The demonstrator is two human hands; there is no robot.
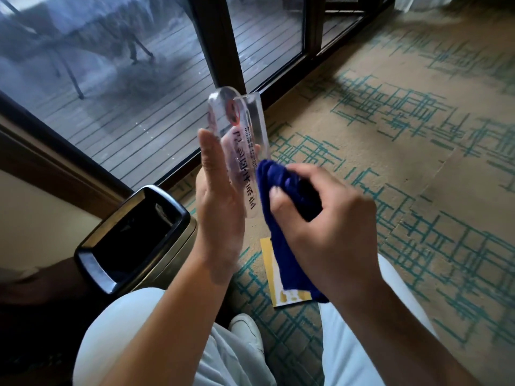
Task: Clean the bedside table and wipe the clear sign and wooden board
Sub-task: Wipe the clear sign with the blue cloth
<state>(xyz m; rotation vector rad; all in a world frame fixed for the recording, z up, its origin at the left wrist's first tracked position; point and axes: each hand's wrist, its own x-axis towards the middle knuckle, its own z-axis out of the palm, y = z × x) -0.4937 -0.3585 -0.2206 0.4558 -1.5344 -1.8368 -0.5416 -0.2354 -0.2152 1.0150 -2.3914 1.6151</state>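
Clear sign (pixel 245 140) held up mid-scene over the carpet, my left hand (pixel 218 207) flat-fingered behind it. Right hand (pixel 320 218) clenches blue cloth (pixel 281 185) against its face. Advice: long even strokes, support edges, avoid fresh fingerprints.

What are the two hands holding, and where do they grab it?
The left hand supports the clear sign at its lower end, fingers straight along its back. The right hand grips the bunched middle of a blue cloth.
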